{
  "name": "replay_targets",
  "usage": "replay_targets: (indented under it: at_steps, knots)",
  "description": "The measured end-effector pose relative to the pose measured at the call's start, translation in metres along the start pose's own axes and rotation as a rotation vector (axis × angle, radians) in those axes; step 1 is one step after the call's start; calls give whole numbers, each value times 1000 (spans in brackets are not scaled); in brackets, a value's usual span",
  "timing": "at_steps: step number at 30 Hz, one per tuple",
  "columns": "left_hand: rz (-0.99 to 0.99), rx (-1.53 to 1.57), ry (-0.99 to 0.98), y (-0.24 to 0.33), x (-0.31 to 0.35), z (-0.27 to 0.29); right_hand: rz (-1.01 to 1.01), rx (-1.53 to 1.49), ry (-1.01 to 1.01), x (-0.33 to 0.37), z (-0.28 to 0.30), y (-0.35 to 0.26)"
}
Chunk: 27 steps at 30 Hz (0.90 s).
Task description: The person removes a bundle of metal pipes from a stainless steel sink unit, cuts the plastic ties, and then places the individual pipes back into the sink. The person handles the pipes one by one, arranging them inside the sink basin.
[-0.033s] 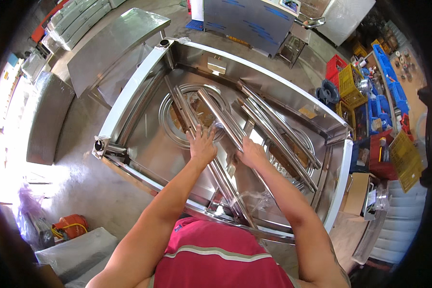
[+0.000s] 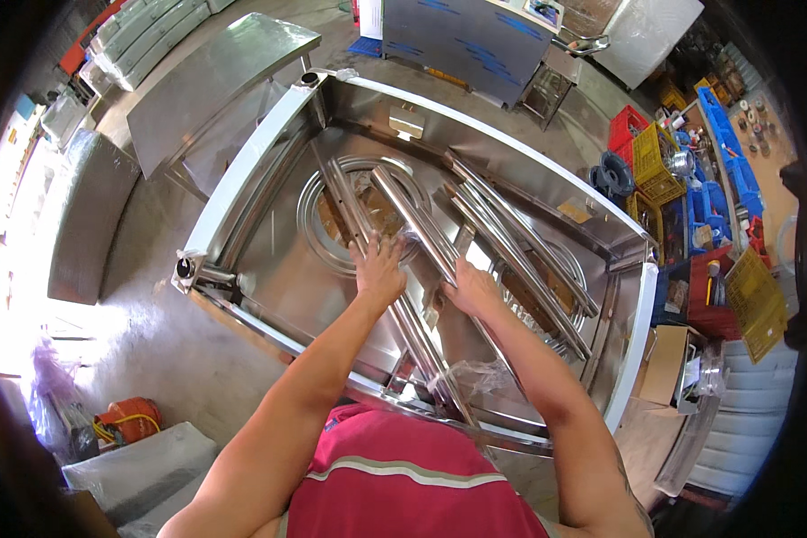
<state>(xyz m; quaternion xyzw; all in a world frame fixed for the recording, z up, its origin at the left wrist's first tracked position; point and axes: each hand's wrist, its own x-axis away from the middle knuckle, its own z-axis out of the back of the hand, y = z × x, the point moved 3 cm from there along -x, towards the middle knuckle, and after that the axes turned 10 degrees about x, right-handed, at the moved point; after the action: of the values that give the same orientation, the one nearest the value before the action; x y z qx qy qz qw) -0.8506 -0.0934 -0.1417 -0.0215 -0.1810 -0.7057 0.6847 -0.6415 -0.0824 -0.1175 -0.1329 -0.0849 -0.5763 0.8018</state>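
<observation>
The person in a red shirt point(image 2: 403, 484) leans over the near edge of a large stainless steel frame point(image 2: 242, 170) lying open side up, both forearms reaching inward. The left hand point(image 2: 378, 269) lies flat, fingers spread, on a steel bar point(image 2: 394, 300) near the middle of the frame; the bar passes beneath the palm and runs lengthwise from the near edge up toward the far left corner. The right hand point(image 2: 472, 287) rests just beside it, fingers loosely curled over a second steel bar point(image 2: 417, 220), whose long axis also slants from near right to far left; whether the fingers actually clamp it I cannot tell. Crumpled clear plastic film point(image 2: 475, 377) lies by the near edge below the right forearm. Farther in, a round cutout ring point(image 2: 318, 238) sits under the bars, and more parallel bars point(image 2: 520, 242) lean toward the right edge.
</observation>
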Motion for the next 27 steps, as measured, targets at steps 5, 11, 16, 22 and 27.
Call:
replay_targets:
  at_steps: [5, 11, 16, 22, 27]
  knots:
    - [-198, 16, 149, 0, -9, 0, -45, -156, -96, 29, 17, 19]
    - [-392, 400, 218, -1, -12, 1, -204, -258, 90, 43, 14, 25]
    - [282, 1032, 451, 24, -51, 3, -298, -364, -7, 24, 5, -1]
    - [336, 1071, 410, 33, -60, 6, -422, -418, -26, -2, 4, -33]
    - [336, 874, 217, 29, -80, -23, -415, -428, 296, -39, 8, -44]
